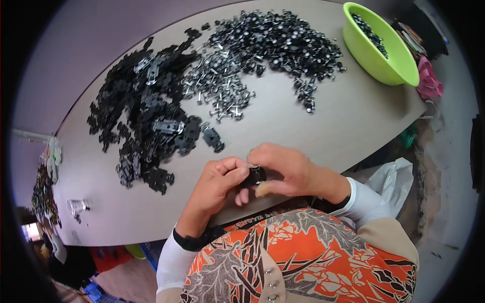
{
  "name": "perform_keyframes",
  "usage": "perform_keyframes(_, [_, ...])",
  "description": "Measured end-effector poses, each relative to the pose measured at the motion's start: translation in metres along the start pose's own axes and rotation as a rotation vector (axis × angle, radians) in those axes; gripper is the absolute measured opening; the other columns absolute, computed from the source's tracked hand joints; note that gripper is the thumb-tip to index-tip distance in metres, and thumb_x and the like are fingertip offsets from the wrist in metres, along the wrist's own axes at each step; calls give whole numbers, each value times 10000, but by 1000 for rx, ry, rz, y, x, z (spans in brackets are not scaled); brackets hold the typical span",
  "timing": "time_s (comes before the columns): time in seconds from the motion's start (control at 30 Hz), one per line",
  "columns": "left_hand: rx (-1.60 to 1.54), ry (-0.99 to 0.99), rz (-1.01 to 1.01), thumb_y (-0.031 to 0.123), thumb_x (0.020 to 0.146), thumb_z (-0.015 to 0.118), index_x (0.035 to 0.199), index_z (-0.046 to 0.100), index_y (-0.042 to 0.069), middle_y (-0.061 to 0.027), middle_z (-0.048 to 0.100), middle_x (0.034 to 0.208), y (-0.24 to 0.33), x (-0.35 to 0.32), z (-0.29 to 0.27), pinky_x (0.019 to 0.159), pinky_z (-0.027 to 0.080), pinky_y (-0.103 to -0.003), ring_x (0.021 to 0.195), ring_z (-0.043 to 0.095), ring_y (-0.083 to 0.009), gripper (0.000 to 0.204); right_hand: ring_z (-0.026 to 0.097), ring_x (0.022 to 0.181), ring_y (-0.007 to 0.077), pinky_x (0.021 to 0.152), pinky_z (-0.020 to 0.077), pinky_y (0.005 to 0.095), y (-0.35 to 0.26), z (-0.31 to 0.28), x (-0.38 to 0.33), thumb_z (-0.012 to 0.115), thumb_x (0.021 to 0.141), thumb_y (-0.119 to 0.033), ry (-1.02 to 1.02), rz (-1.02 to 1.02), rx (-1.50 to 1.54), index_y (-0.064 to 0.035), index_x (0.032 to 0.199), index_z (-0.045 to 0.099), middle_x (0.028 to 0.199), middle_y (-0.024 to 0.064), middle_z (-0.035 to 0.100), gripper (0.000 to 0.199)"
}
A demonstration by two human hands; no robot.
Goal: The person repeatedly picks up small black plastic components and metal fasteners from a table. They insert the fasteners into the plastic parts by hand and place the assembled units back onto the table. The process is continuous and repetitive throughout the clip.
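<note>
Close to my body, above the table's near edge, both hands work on one small black plastic base (257, 175) with a thin silvery axle across it. My left hand (221, 183) pinches its left side between thumb and fingers. From the other side my right hand (283, 169) is closed on it, thumb below and forefinger above. The fingers hide part of the piece. Just beyond my left hand lies a loose flat black base (212, 137), apart from a large heap of similar black bases (146, 108).
Silvery pins with heads (217, 83) are piled beside the bases. A long heap of small black wheels with shiny centres (283, 40) spreads along the far side. A lime-green basin (404, 68) holds more, far right. A clear cup (77, 206) stands at left; a person (65, 262) is at lower left.
</note>
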State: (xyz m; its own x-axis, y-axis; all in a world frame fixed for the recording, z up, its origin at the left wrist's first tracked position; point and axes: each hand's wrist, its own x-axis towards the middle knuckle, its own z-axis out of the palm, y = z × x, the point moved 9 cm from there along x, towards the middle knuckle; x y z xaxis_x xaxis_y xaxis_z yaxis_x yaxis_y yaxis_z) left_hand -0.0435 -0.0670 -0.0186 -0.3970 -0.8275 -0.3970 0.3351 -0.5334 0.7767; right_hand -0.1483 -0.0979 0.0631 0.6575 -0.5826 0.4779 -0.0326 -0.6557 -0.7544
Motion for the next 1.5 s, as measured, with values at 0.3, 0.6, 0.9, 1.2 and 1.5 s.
perform_keyframes(0.3, [-35, 37, -33, 157, 923, 565, 932, 606, -8, -134, 668, 835, -1, 16, 2, 500, 516, -259, 579, 620, -143, 171, 591, 757, 286, 663, 481, 367, 66, -108, -3, 600, 729, 48, 225, 165, -678, -10, 933, 581, 861, 121, 576, 213])
perform_keyframes(0.6, [-63, 70, -43, 155, 918, 572, 935, 601, -1, -140, 672, 843, -5, 17, -4, 492, 522, -251, 579, 628, -142, 160, 589, 758, 283, 662, 478, 392, 80, -104, 2, 593, 722, 50, 222, 324, -446, -13, 863, 584, 853, 91, 577, 155])
perform_keyframes(0.9, [-60, 57, -23, 166, 919, 584, 942, 596, -1, -133, 668, 842, -5, 19, -5, 496, 530, -256, 584, 633, -149, 169, 568, 726, 278, 682, 461, 360, 77, -95, 7, 643, 714, -4, 73, 135, -731, -42, 848, 625, 817, 76, 604, 140])
perform_keyframes(1.2, [-63, 121, 21, 159, 907, 609, 1021, 584, -29, -108, 658, 867, -2, 18, -11, 492, 537, -271, 588, 644, -166, 220, 591, 696, 275, 621, 469, 358, 66, -58, -6, 664, 749, -93, 30, 339, -390, -16, 754, 619, 769, 101, 594, 90])
perform_keyframes(1.5, [-118, 131, -7, 251, 947, 552, 1115, 561, -63, -147, 651, 937, -5, 17, -13, 579, 575, -287, 676, 676, -207, 356, 602, 772, 277, 653, 485, 377, 52, -49, 0, 642, 743, -38, -98, 221, -528, -25, 821, 609, 853, 85, 565, 86])
